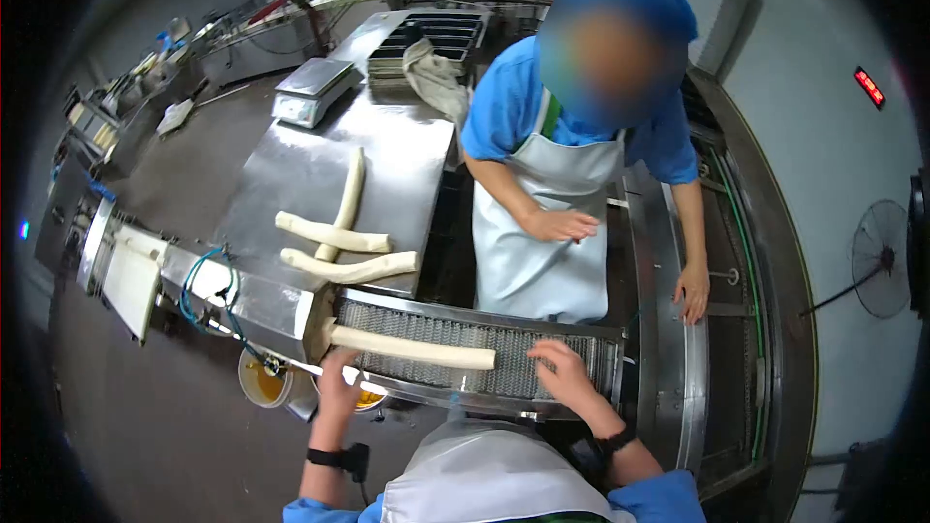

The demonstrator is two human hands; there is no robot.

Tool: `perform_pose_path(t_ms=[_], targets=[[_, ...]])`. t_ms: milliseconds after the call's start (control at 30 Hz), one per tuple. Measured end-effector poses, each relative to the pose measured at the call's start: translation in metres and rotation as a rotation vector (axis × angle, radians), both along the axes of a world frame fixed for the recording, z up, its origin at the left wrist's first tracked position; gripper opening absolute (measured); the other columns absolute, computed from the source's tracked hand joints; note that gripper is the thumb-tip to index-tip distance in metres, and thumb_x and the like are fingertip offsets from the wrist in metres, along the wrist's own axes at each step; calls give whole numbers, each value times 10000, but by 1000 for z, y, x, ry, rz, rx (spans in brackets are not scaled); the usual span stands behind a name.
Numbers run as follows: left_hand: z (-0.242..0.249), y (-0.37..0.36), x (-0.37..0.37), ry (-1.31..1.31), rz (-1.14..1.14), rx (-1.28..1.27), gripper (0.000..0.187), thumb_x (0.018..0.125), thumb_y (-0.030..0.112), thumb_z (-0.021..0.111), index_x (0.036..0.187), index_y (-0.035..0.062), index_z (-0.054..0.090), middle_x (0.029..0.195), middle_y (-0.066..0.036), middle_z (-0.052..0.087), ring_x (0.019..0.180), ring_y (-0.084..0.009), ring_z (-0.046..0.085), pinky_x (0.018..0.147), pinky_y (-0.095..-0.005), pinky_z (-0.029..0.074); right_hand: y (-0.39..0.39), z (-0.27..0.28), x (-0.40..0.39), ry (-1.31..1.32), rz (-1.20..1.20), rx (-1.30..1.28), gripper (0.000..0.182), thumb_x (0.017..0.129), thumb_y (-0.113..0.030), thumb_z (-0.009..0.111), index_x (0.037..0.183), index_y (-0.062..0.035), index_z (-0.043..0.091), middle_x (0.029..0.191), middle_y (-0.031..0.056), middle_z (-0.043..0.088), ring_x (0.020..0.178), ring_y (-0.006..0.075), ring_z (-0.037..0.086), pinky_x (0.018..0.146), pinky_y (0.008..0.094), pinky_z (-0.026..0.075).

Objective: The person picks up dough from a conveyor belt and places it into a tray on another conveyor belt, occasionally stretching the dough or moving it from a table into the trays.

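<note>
A long pale dough roll [417, 346] lies lengthwise on a metal mesh conveyor [523, 378], its left end at the machine's opening. My left hand [339, 380] is at the conveyor's near edge, just below the roll's left end, with its fingers partly hidden against the edge. To the right of the roll, my right hand [562, 371] hovers over the mesh, fingers apart and curved, holding nothing. Three more dough rolls [351, 268] lie on the steel table beyond the conveyor, two of them across the third.
Opposite stands a co-worker [552, 203] in a white apron, one hand raised, the other on a metal rail. A scale [315, 92], stacked trays [431, 44] and a cloth [433, 77] are on the steel table [281, 169]. Below the machine hangs a bucket [263, 380].
</note>
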State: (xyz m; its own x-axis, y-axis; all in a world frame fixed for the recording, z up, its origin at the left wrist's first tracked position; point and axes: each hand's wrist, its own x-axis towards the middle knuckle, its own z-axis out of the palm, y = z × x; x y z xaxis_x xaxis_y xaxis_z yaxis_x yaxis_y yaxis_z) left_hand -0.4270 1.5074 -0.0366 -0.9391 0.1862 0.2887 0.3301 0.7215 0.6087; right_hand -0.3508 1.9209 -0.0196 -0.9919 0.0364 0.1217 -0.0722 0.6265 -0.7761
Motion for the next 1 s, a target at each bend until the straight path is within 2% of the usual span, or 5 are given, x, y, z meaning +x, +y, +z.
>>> perform_pose_path(t_ms=[200, 533, 867, 933, 1000], targets=[[-26, 101, 12, -128, -297, -175, 549, 695, 56, 713, 1225, 94, 573, 1235, -165, 564, 1187, -344, 506, 997, -507, 390, 65, -56, 146, -131, -545, -131, 244, 798, 11, 598, 1020, -40, 687, 895, 137, 656, 774, 239, 643, 699, 325, 509], [-62, 178, -16, -204, -563, -476, 530, 702, 154, 699, 1216, 107, 576, 1122, -127, 616, 1090, -318, 565, 990, -486, 402, 83, -80, 251, -131, -1006, -277, 213, 800, 24, 594, 985, -16, 692, 884, 83, 697, 811, 146, 655, 758, 275, 517], [-80, 198, 12, -408, -792, -282, 285, 708, 191, 693, 955, 67, 625, 949, -160, 633, 865, -381, 617, 760, -442, 509, 83, -71, 172, -125, -648, -109, 197, 783, -2, 620, 966, -14, 693, 882, 142, 693, 786, 201, 692, 696, 300, 540], [-76, 193, 31, -560, -644, -12, 285, 705, 179, 707, 953, 67, 622, 938, -159, 627, 869, -375, 611, 771, -439, 501, 76, -51, 143, -174, -492, 12, 246, 778, -96, 635, 1015, -47, 679, 990, 146, 649, 909, 303, 648, 799, 368, 520], [-76, 185, 34, -306, -624, -137, 364, 665, 203, 768, 980, 78, 634, 944, -154, 620, 880, -365, 606, 774, -446, 500, 70, -63, 119, -6, -279, 124, 296, 777, -142, 635, 1061, -64, 665, 1096, 141, 615, 1035, 331, 586, 896, 399, 473]])
